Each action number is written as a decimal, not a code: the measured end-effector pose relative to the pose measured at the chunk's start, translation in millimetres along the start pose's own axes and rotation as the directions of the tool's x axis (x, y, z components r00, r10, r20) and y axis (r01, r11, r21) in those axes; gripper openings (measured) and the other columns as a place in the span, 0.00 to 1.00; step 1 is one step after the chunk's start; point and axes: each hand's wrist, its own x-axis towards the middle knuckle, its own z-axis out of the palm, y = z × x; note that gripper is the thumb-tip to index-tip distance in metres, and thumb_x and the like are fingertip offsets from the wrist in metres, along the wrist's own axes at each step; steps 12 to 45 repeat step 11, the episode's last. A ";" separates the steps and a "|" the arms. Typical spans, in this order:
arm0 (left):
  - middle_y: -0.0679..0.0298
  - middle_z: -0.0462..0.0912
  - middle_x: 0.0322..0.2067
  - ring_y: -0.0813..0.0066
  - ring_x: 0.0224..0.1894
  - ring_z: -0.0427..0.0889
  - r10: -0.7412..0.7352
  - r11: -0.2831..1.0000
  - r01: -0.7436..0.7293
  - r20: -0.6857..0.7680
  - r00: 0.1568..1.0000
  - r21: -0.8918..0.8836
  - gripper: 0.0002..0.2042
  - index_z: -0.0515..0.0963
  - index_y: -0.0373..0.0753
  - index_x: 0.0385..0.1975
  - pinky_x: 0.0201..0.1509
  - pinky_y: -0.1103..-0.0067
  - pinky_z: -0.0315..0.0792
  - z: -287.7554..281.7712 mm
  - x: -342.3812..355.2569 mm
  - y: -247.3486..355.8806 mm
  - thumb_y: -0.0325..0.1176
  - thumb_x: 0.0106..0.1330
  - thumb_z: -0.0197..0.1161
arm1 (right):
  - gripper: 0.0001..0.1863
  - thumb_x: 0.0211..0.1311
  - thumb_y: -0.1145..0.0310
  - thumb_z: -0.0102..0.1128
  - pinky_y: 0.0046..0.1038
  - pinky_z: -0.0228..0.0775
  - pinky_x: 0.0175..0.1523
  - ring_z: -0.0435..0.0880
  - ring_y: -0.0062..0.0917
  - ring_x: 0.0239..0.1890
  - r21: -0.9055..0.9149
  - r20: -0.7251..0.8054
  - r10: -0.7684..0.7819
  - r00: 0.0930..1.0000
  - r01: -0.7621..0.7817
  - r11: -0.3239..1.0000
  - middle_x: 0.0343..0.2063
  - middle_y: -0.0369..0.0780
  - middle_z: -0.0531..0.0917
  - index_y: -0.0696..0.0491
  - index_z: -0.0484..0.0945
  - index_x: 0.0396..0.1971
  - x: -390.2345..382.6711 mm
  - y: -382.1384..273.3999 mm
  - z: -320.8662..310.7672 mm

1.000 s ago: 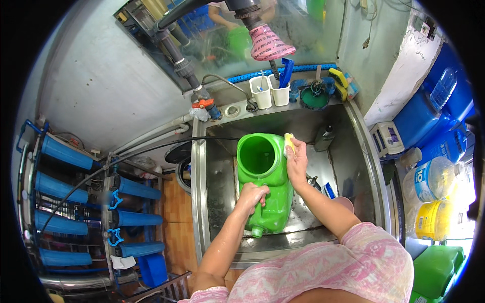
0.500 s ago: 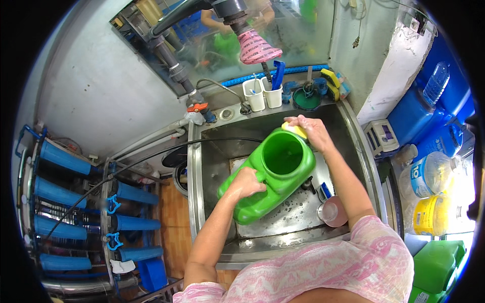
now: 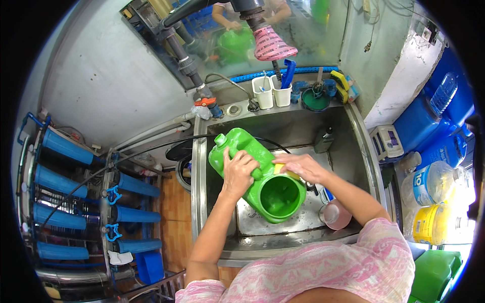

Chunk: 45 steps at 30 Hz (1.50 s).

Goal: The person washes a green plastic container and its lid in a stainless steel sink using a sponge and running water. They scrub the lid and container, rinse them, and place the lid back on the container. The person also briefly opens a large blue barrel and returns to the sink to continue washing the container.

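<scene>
A green plastic jug (image 3: 240, 139) with a large round mouth and a small spout hangs tilted over the steel sink (image 3: 199, 197). My left hand (image 3: 238, 174) is closed around its handle, and the mouth faces toward me. On the jug's side, just above the mouth, my right hand (image 3: 303, 166) presses a yellow sponge (image 3: 278, 168); most of the sponge is hidden under the fingers. Below my right forearm, a pinkish cup (image 3: 337, 214) lies on the sink floor. A dark bottle (image 3: 324, 140) stands in the sink's far right corner.
A black hose (image 3: 177, 141) runs over the sink's left rim. White holders (image 3: 262, 92) with brushes and a green bowl (image 3: 316, 100) line the back ledge. Overhead hangs a pipe end wrapped in pink (image 3: 272, 44). Blue cylinders (image 3: 60, 187) are racked at left; big bottles (image 3: 429, 184) stand at right.
The jug has been turned: its mouth swung toward me and its spout end away to the far left. My right hand with the sponge moved nearer and left. The dark bottle came into sight.
</scene>
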 end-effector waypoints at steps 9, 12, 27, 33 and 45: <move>0.69 0.77 0.38 0.63 0.57 0.72 -0.123 0.984 0.123 0.003 0.992 -0.132 0.14 0.78 0.44 0.26 0.64 0.39 0.45 63.4 -59.0 6.0 0.15 0.42 0.58 | 0.26 0.72 0.55 0.39 0.33 0.60 0.65 0.71 0.37 0.60 0.262 -0.024 0.191 0.981 -0.178 0.948 0.51 0.45 0.79 0.58 0.84 0.32 -19.9 51.6 77.7; 0.67 0.75 0.45 0.64 0.60 0.69 -0.136 0.989 0.137 0.023 0.990 -0.058 0.15 0.78 0.46 0.29 0.66 0.40 0.42 72.3 -71.0 6.3 0.18 0.42 0.62 | 0.26 0.72 0.55 0.40 0.33 0.60 0.65 0.71 0.37 0.60 0.186 0.111 0.254 0.961 -0.271 0.945 0.50 0.46 0.79 0.56 0.84 0.29 -4.3 55.2 88.2; 0.67 0.75 0.45 0.64 0.60 0.69 -0.136 0.989 0.137 0.023 0.990 -0.058 0.15 0.78 0.46 0.29 0.66 0.40 0.42 72.3 -71.0 6.3 0.18 0.42 0.62 | 0.26 0.72 0.55 0.40 0.33 0.60 0.65 0.71 0.37 0.60 0.186 0.111 0.254 0.961 -0.271 0.945 0.50 0.46 0.79 0.56 0.84 0.29 -4.3 55.2 88.2; 0.67 0.75 0.45 0.64 0.60 0.69 -0.136 0.989 0.137 0.023 0.990 -0.058 0.15 0.78 0.46 0.29 0.66 0.40 0.42 72.3 -71.0 6.3 0.18 0.42 0.62 | 0.26 0.72 0.55 0.40 0.33 0.60 0.65 0.71 0.37 0.60 0.186 0.111 0.254 0.961 -0.271 0.945 0.50 0.46 0.79 0.56 0.84 0.29 -4.3 55.2 88.2; 0.67 0.75 0.45 0.64 0.60 0.69 -0.136 0.989 0.137 0.023 0.990 -0.058 0.15 0.78 0.46 0.29 0.66 0.40 0.42 72.3 -71.0 6.3 0.18 0.42 0.62 | 0.26 0.72 0.55 0.40 0.33 0.60 0.65 0.71 0.37 0.60 0.186 0.111 0.254 0.961 -0.271 0.945 0.50 0.46 0.79 0.56 0.84 0.29 -4.3 55.2 88.2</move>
